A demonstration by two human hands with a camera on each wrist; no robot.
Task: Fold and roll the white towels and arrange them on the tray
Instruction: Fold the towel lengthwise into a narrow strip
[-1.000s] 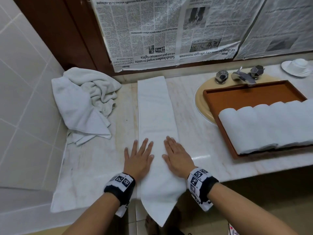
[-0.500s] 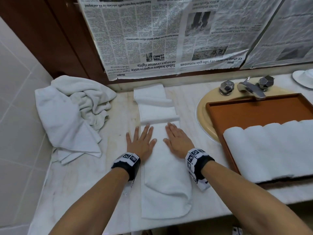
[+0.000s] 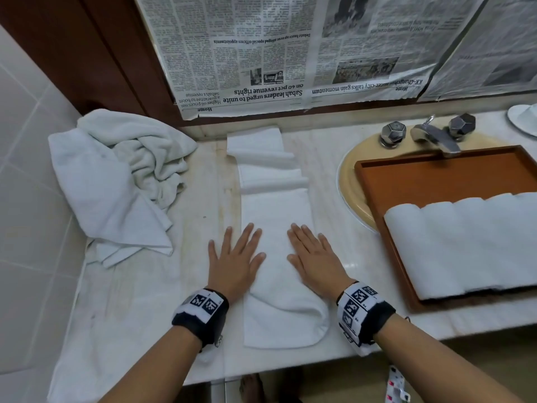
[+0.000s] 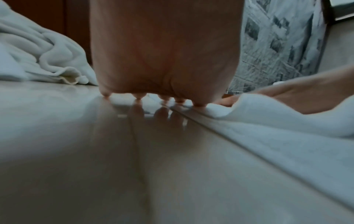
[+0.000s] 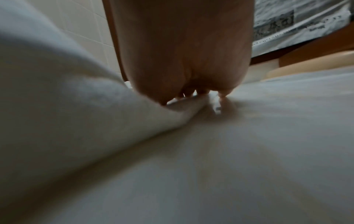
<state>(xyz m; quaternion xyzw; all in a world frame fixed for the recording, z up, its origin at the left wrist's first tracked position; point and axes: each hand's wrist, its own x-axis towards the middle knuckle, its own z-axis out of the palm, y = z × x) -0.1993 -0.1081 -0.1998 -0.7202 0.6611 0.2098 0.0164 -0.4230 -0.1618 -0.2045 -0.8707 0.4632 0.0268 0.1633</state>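
A long white towel (image 3: 274,216) folded into a narrow strip lies on the marble counter (image 3: 139,301), bunched in pleats at its far end and with its near end doubled over by the counter's front edge. My left hand (image 3: 234,257) lies flat with straight, spread fingers on the strip's left edge (image 4: 268,121). My right hand (image 3: 315,260) lies flat the same way on its right edge (image 5: 76,106). At the right, several rolled white towels (image 3: 465,242) lie side by side in the brown tray (image 3: 436,175).
A crumpled heap of white towels (image 3: 122,181) lies at the back left by the tiled wall. The tray rests over a beige sink (image 3: 353,181) with a metal tap (image 3: 433,136). Newspaper (image 3: 261,53) covers the back wall. A white dish (image 3: 523,119) stands far right.
Both hands pushed the towel away along the counter, so its far end bunched into pleats and its hanging near end came up onto the counter. Since then they slid back a little.
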